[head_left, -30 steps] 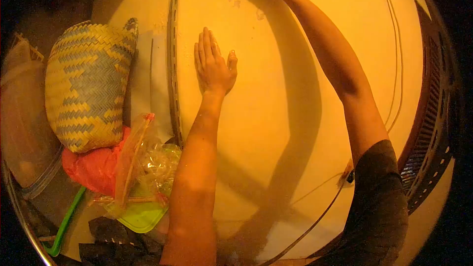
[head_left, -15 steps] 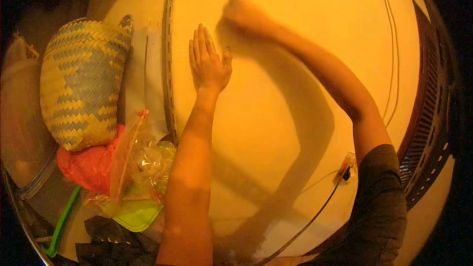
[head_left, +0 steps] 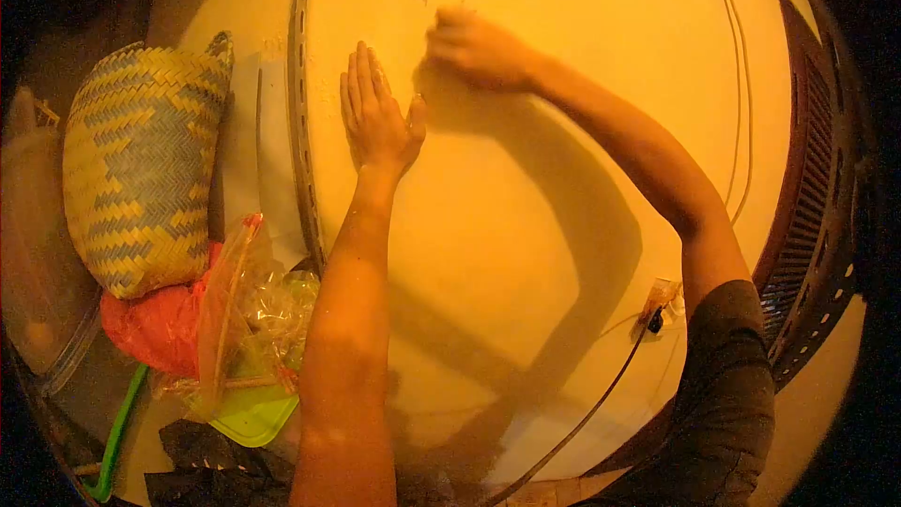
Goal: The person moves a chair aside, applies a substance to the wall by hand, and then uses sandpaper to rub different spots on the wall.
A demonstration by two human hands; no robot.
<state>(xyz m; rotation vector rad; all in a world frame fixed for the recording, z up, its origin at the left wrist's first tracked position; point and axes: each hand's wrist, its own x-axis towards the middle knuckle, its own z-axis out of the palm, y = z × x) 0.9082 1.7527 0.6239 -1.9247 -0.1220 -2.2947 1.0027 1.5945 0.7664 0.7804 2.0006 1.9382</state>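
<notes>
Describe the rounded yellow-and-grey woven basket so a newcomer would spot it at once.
From the broad yellow-lit wall behind the person's open left hand, go left past the dark slotted strip. The basket sits just above the crumpled red plastic bag. Its two-tone weave sets it apart from that plain bag.

Yellow light across a pale wall [head_left: 488, 225]

We see broad shadows [head_left: 605, 225] bending over it. On the left, a dark slotted strip [head_left: 297, 84] runs lengthwise; on the right, thin cables [head_left: 748, 113] curve near a dark slatted panel [head_left: 815, 131]. Lower down, we find a dark cord [head_left: 601, 401] leading to a small fitting [head_left: 662, 299] on the wall.
</notes>
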